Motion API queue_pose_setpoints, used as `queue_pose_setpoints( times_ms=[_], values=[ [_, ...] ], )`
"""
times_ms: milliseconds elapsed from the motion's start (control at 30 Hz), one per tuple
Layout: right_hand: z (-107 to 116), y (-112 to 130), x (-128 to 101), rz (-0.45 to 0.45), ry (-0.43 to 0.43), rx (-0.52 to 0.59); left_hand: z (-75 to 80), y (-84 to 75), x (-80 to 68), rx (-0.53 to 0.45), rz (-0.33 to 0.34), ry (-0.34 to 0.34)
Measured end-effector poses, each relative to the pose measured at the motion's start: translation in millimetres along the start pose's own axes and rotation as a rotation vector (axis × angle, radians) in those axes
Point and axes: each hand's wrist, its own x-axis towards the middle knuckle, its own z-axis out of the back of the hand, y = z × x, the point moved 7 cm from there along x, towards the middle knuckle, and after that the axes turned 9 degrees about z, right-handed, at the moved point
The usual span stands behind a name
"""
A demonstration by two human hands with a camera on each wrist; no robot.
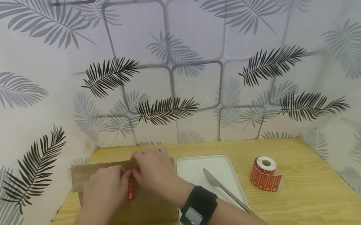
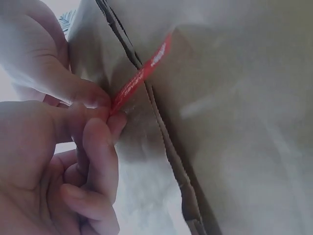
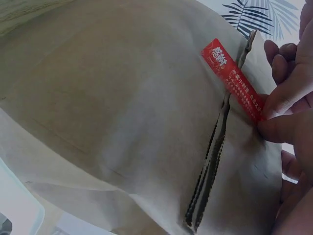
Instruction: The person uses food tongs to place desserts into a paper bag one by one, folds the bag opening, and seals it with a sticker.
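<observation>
Head view evenly lit, soft shadows, slight edge warp — wrist views hazy, washed-out, near fingers blurred.

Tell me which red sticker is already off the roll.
The single red label strip pinched by both hands on the folded brown paper bag; the other red labels remain wound on the roll right of the white tray.
</observation>
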Motion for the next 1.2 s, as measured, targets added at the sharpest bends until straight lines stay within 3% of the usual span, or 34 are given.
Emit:
queue_pose_setpoints(
  times_ms=[433,600,800,1200],
  values=[
    [-3.0,-1.2,-1.8,0.012,-0.053,-0.022,0.6,8.9,1.2,0.078,0.054,-0.041],
    [-5.0,-2.0,-2.8,0.009,-0.052,-0.021,-6.2,8.8,-1.6,0.082,0.018,-0.09],
    [-5.5,-2.0,-4.5,0.022,-0.057,-0.027,-22.3,7.5,-6.7,0.057,-0.009,-0.092],
    [-0.7,-1.0,-8.2,0.045,-0.071,-0.038,-26.2,11.4,-10.9,0.068,-0.04,-0.173]
  ],
)
